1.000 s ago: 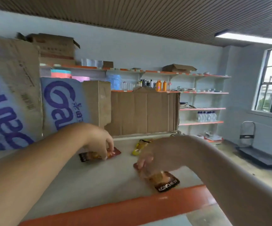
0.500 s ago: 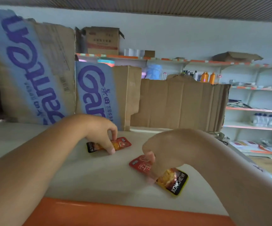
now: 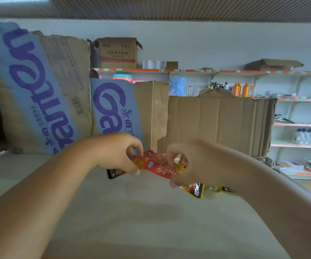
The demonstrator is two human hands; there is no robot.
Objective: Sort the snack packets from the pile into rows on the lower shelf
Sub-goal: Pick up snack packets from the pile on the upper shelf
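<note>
Head view: the grey shelf [image 3: 151, 221] runs back to cardboard boxes [image 3: 216, 124] standing along its far side. The left hand [image 3: 113, 154] pinches a black-ended packet [image 3: 113, 173] and the right hand [image 3: 194, 165] pinches a red packet [image 3: 158, 166]. The two packets overlap mid-shelf. Yellow packets [image 3: 214, 189] lie just right, partly hidden by the wrist.

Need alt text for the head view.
The left hand pinches a red packet and the right hand a second packet, close together over a grey shelf. Cardboard boxes stand behind them.
</note>
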